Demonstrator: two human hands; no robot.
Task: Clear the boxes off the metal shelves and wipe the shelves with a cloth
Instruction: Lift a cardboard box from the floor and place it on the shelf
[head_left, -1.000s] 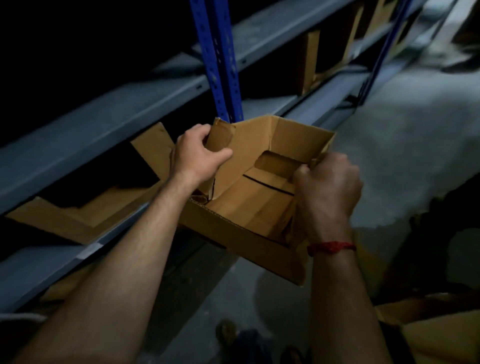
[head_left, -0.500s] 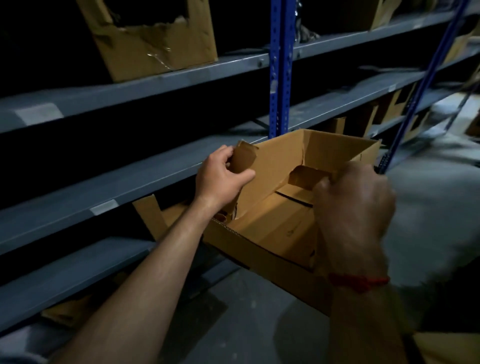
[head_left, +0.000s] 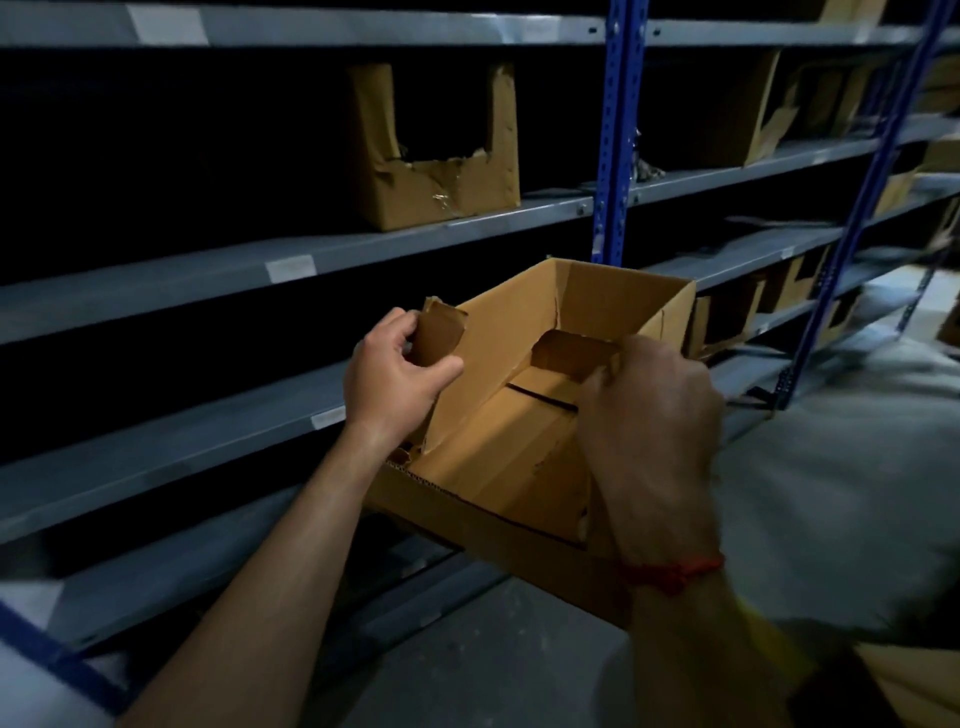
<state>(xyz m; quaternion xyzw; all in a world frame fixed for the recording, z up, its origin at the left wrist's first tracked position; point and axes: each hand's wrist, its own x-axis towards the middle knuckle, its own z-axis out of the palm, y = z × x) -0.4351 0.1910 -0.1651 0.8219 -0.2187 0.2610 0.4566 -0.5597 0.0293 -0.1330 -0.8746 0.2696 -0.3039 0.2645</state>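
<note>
Cardboard box (head_left: 509, 441) sits in the air between your two hands, clear of the metal shelves (head_left: 208, 270) and just in front of them, open side up and tilted so its near edge hangs lower than its far wall. Your left hand (head_left: 395, 374) grasps the torn flap at the left corner, thumb across the inner face and fingers curled behind it. Your right hand (head_left: 649, 415), a red thread (head_left: 670, 571) at its wrist, is clenched over the cut-down right wall, seen from the back. Both grips match those of half a second and a second ago.

What has changed is the view. A second ago it looked down at low shelves with flattened cardboard; now it has lifted, and that cardboard is out of sight. A torn box (head_left: 436, 171) on a higher shelf, cut off at the top edge half a second ago, now shows in full, with another shelf above it. The blue upright (head_left: 615, 130) stands behind the held box. More boxes (head_left: 727, 317) sit on the shelves to the right, above the grey floor (head_left: 831, 493).
</note>
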